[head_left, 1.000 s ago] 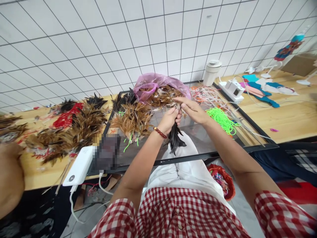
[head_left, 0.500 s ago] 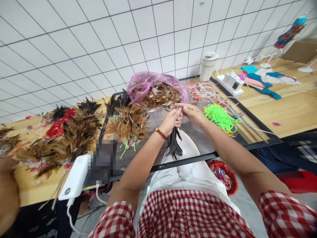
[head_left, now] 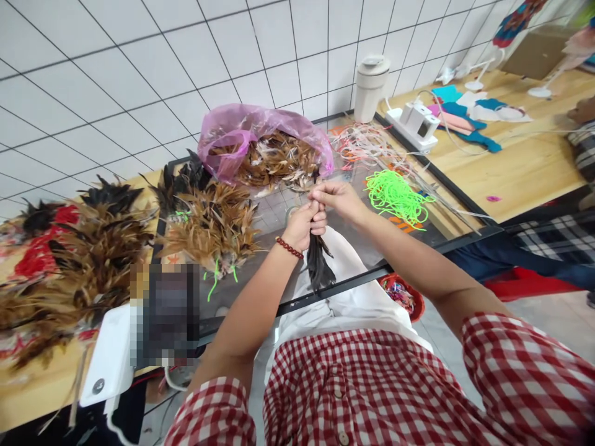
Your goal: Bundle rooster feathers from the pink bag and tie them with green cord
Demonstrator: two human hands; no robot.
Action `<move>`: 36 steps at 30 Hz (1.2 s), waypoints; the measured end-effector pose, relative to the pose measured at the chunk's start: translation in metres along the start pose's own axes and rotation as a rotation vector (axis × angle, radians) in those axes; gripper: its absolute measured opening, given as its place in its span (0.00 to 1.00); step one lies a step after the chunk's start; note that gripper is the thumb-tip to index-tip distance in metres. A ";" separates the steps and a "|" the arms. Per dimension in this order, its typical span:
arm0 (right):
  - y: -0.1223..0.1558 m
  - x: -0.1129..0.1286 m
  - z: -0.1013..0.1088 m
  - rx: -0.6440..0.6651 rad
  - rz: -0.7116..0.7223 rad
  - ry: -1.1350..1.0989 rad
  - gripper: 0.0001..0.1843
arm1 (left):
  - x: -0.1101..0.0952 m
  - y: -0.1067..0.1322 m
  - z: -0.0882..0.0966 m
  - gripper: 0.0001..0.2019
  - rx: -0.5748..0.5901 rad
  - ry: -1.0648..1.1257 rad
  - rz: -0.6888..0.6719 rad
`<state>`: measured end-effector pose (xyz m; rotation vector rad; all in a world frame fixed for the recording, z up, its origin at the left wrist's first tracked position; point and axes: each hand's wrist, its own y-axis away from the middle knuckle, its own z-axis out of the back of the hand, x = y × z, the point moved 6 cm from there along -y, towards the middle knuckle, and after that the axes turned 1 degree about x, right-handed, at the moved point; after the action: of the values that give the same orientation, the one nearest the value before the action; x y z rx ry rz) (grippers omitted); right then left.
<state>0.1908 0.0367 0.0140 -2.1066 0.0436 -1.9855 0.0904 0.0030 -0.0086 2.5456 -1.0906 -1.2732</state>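
My left hand, with a red bead bracelet at the wrist, is closed around a bundle of black feathers, whose tips hang down over the tray's front edge. My right hand meets it at the top of the bundle, thumb and fingertips pinched together. Whatever lies between those fingertips is too small to make out. Just beyond my hands, a pink plastic bag lies open with loose brown feathers inside. Brown feather bunches with green ties lie on the tray, left of my hands.
Bright green cord is heaped right of my hands, with pale strings behind. The black-rimmed tray also holds a white tumbler. A power strip stands at right, a power bank at front left. More feather bunches cover the left table.
The view has turned, so the tabletop things appear farther left. My right fingers, outstretched earlier, have drawn into a pinch at the bundle's top. My left hand still holds the black feathers.
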 end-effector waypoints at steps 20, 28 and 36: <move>0.020 0.074 0.128 -0.206 -0.005 1.376 0.13 | -0.001 -0.003 0.009 0.16 -0.004 0.233 -0.058; 0.010 0.034 0.131 0.094 -0.066 1.693 0.14 | 0.000 -0.002 0.009 0.16 -0.005 0.219 -0.075; 0.005 0.080 0.142 -0.279 -0.062 1.090 0.09 | 0.001 -0.003 0.010 0.16 0.008 0.189 -0.089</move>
<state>0.3375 0.0387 0.0856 -0.8772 0.4605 -3.0217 0.0849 0.0071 -0.0167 2.6819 -0.9574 -1.0207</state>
